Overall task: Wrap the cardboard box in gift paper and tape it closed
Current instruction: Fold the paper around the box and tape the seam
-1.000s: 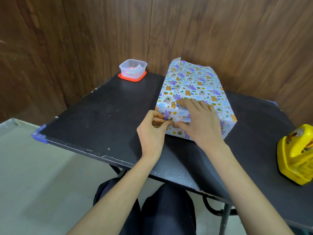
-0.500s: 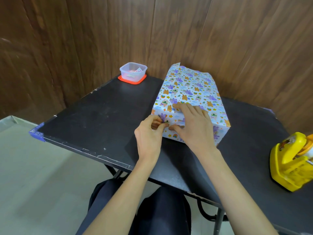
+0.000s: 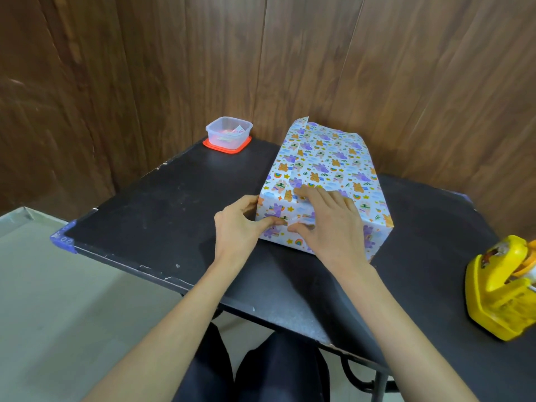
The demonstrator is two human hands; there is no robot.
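Observation:
The box wrapped in gift paper [image 3: 327,158], white with purple and orange cartoon prints, lies on the black table [image 3: 162,210], one end toward me. My left hand [image 3: 237,224] is at its near left corner: the thumb presses flat on the folded paper of the near end, and the fingers rest against the left side. My right hand [image 3: 327,224] lies over the near top edge, with the fingers flat on top and the thumb down on the same end fold. At the far end a paper flap sticks up.
A yellow tape dispenser [image 3: 501,288] stands at the right, near the table's front edge. A clear plastic container [image 3: 228,134] on an orange lid sits at the back left. Wood panel walls close in behind. A blue guard [image 3: 63,237] covers the table's left corner.
My left hand has stopped pinching the end flap; its thumb now lies stretched across the near end. My right hand stays on the top edge. The view has shifted slightly.

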